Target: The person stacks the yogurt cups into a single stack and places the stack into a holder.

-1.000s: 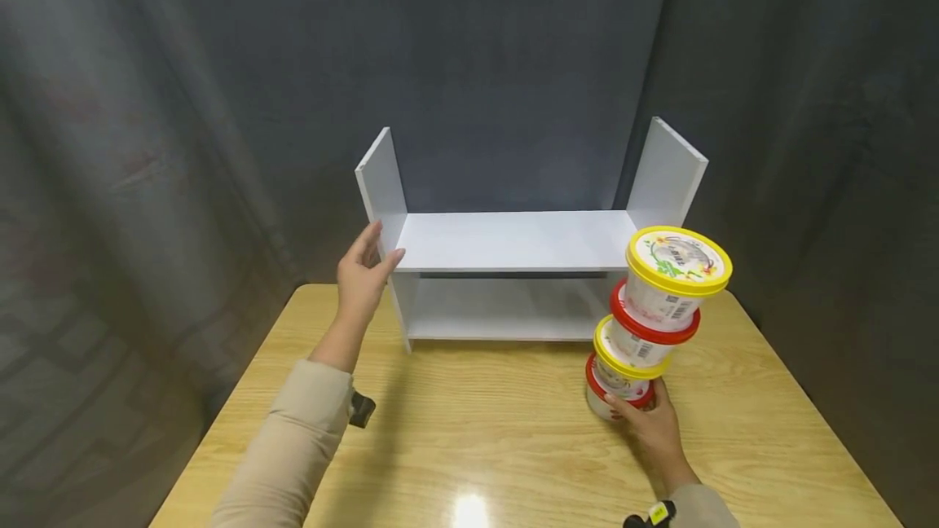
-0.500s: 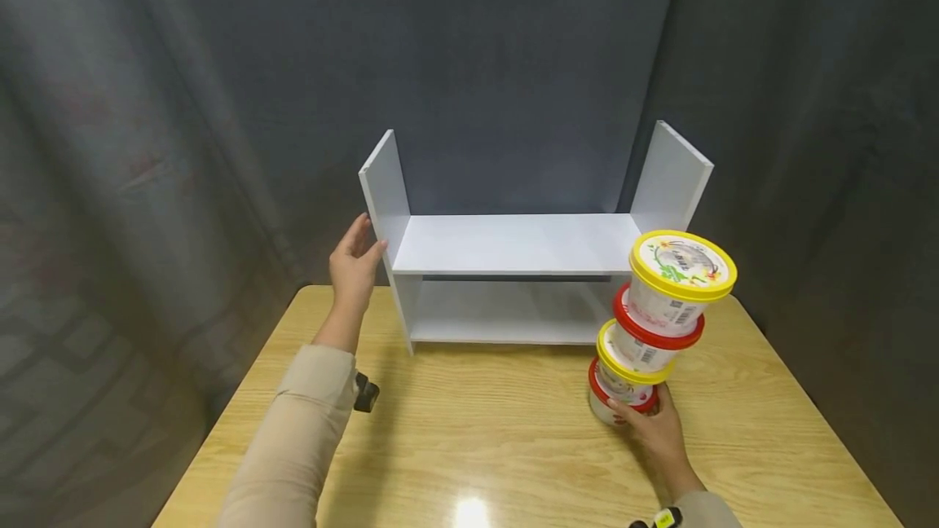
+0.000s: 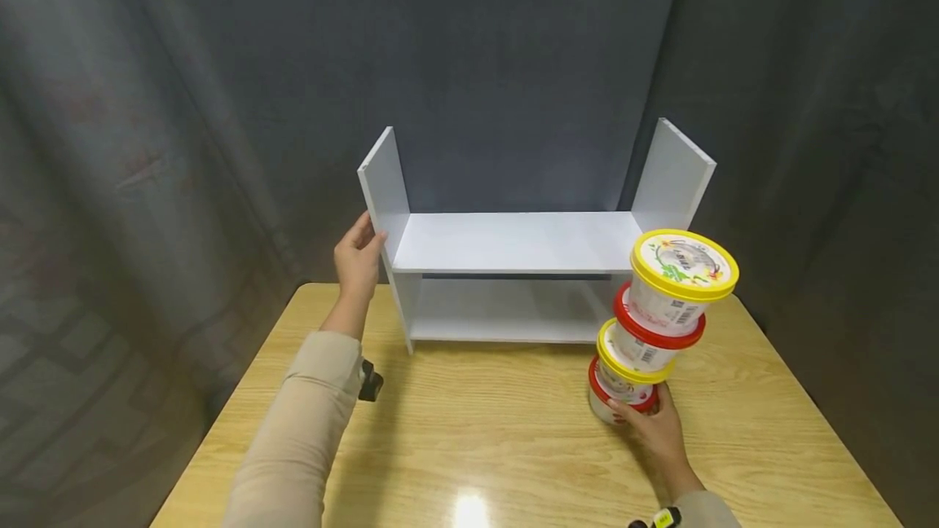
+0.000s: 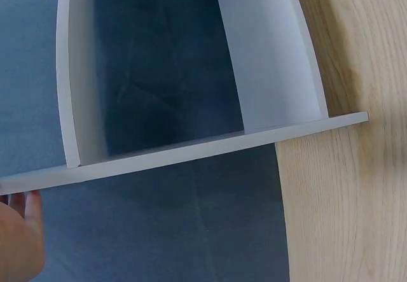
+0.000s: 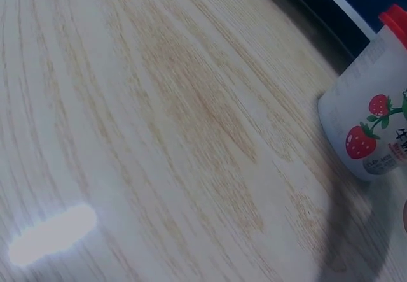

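A white two-tier shelf [image 3: 513, 243] stands at the back of the table. My left hand [image 3: 357, 263] is at the outer side of its left side panel [image 3: 386, 198], thumb by the front edge; in the left wrist view the fingertips [image 4: 33, 199] meet the panel's outer face. At the shelf's right front rises a leaning stack of several round lidded tubs, red and yellow lids alternating, topped by a yellow-lidded tub [image 3: 682, 267]. My right hand [image 3: 660, 430] grips the red-lidded bottom tub [image 3: 603, 410]. Strawberries are printed on this white tub [image 5: 369, 123] in the right wrist view.
The wooden table [image 3: 469, 430] has a bright light reflection near its front. Dark grey curtains [image 3: 513, 63] hang behind and along both sides. The stack overlaps the shelf's right end in the head view.
My left hand first drew back slightly to the left from the side panel's front edge, then came against the panel's outer side. The tub stack and right hand look nearly still.
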A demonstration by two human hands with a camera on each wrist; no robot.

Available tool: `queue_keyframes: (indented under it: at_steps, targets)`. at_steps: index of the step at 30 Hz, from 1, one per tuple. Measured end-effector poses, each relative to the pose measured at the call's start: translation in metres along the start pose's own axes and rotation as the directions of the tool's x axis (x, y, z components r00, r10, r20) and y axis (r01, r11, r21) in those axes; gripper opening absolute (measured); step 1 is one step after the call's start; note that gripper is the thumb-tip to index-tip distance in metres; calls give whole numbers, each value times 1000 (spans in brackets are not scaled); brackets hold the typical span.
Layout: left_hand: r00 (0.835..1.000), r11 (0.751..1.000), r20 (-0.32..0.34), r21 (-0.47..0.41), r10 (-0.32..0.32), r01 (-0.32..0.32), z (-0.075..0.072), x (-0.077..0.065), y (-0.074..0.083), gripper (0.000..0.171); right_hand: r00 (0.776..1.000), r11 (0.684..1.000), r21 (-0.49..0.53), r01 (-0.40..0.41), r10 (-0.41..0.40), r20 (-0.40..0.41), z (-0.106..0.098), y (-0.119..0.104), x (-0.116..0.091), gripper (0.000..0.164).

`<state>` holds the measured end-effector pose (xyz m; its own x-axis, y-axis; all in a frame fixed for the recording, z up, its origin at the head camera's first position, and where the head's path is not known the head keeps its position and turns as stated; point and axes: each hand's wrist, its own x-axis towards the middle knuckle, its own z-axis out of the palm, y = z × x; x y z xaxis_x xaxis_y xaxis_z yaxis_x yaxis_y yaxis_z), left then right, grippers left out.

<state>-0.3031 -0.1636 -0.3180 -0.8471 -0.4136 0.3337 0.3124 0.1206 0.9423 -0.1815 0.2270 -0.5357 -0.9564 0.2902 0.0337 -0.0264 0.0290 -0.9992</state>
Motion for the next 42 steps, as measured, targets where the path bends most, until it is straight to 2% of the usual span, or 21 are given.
queue_keyframes:
  at_steps: [7,17,27,33,39,42]
  targets:
    - [1000,1000,-20,13,10,-10,1,0,-1,39,999,999,-13,38,-38,11,-1,-5,-3,74]
    - [1000,996,-16,89,8,-7,0,-2,-1,37,999,999,-10,52,-52,5,0,-6,-5,73]
    - [1000,995,-25,101,15,-12,-3,-3,-1,38,1000,1000,-18,26,-26,-15,6,-9,-6,71]
    - [1000,995,-19,102,15,-13,-4,-3,-2,38,999,999,38,25,-23,-30,9,-8,-6,70]
    - [999,994,-24,105,32,-29,-5,-4,-3,37,998,1000,7,19,-19,-53,15,-6,-7,73]
    - [999,994,-25,108,38,-35,-5,-4,-3,37,999,1000,30,3,-2,-45,17,-5,-9,72]
